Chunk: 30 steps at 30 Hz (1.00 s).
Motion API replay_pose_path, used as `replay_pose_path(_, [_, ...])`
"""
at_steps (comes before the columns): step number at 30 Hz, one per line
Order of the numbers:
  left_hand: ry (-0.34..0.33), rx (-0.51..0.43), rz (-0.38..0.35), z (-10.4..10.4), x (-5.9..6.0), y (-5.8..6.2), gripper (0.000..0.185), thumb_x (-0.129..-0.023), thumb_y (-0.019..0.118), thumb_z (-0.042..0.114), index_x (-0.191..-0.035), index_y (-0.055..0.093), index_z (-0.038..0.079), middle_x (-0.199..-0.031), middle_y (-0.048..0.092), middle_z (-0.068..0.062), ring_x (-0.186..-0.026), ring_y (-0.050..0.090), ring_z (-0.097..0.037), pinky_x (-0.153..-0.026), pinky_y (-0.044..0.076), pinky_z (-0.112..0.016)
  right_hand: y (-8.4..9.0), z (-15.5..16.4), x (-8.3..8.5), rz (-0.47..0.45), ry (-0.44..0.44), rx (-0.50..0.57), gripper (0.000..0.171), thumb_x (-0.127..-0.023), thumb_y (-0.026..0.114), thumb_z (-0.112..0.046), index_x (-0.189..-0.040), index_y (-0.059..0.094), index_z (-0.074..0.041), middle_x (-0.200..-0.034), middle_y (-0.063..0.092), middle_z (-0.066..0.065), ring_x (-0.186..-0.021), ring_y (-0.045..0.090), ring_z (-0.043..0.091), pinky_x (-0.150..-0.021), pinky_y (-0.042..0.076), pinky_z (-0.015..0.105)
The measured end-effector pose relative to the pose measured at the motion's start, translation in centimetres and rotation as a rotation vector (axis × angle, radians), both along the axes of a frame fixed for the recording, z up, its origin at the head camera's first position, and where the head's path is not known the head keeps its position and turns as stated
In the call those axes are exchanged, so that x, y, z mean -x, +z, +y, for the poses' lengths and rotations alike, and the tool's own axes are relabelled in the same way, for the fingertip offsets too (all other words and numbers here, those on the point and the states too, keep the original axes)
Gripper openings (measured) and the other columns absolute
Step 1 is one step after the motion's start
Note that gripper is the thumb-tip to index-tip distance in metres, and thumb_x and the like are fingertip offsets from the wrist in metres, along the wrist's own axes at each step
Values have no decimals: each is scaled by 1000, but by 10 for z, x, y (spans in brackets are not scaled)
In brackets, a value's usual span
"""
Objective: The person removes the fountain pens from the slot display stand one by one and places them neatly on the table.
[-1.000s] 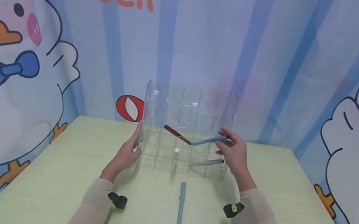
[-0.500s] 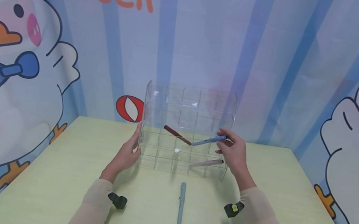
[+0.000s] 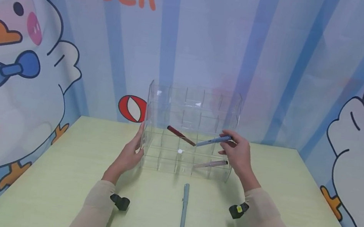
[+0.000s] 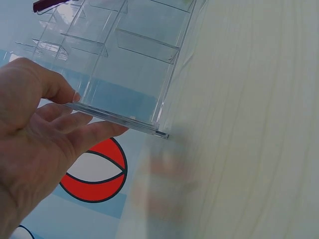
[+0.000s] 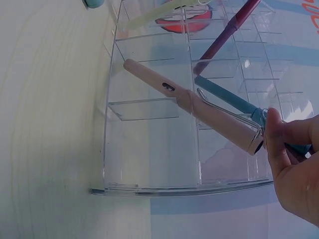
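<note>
A clear acrylic rack (image 3: 191, 118) with rows of compartments stands upright on the table. My left hand (image 3: 129, 157) grips its left side panel, thumb in front and fingers behind, plain in the left wrist view. My right hand (image 3: 238, 154) pinches the cap end of a blue pen (image 3: 211, 141), which slants across compartments in a middle row. The pen's other end meets the lower end of a dark red pen (image 3: 180, 135) tilted the opposite way. Below, a pink pen (image 5: 204, 109) with a metal clip leans in the bottom row. Beside it, a pale green pen (image 5: 162, 14) points along a compartment.
A grey-blue pen (image 3: 184, 207) lies lengthwise on the pale table (image 3: 84, 208) in front of the rack. Close behind the rack hangs a striped backdrop (image 3: 207, 35) with duck pictures.
</note>
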State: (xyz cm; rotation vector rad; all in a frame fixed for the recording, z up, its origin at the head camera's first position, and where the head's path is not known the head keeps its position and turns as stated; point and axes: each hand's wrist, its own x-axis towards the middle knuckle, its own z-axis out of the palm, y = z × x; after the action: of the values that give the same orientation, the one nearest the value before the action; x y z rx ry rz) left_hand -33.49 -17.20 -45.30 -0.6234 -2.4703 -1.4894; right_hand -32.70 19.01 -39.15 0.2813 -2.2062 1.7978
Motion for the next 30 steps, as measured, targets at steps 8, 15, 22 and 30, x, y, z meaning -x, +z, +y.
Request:
replay_pose_path(8, [0, 2, -9, 0, 0, 1, 93, -95, 46, -14, -162, -4, 28, -167, 9, -6, -149, 20, -31, -115, 29, -51, 2, 1, 0, 14, 1, 58, 43, -93, 62, 7, -136, 58, 2, -126, 61, 26, -108, 67, 30, -73, 61, 29])
replay_pose_path(15, [7, 9, -9, 0, -1, 1, 97, -95, 46, -14, -161, -5, 35, -167, 9, -5, -149, 20, -30, -115, 30, -50, 3, 2, -3, 57, -13, 120, 41, -94, 64, 3, -135, 58, 3, -121, 60, 27, -99, 69, 16, -80, 60, 30])
replay_pose_path(22, [6, 6, -18, 0, -1, 1, 96, -95, 46, -13, -160, -5, 36, -167, 8, -4, -149, 20, -29, -116, 29, -49, 3, 2, -3, 96, -35, 182, 43, -94, 65, 3, -136, 56, 5, -113, 56, 20, -95, 69, 11, -80, 59, 30])
replay_pose_path(30, [-7, 4, -4, 1, -3, 3, 93, -96, 45, -12, -161, -5, 32, -167, 7, -5, -150, 19, -30, -116, 29, -50, 10, 1, -2, 217, -81, 348, 51, -90, 65, 11, -139, 51, 5, -103, 55, 12, -88, 69, 16, -74, 61, 30])
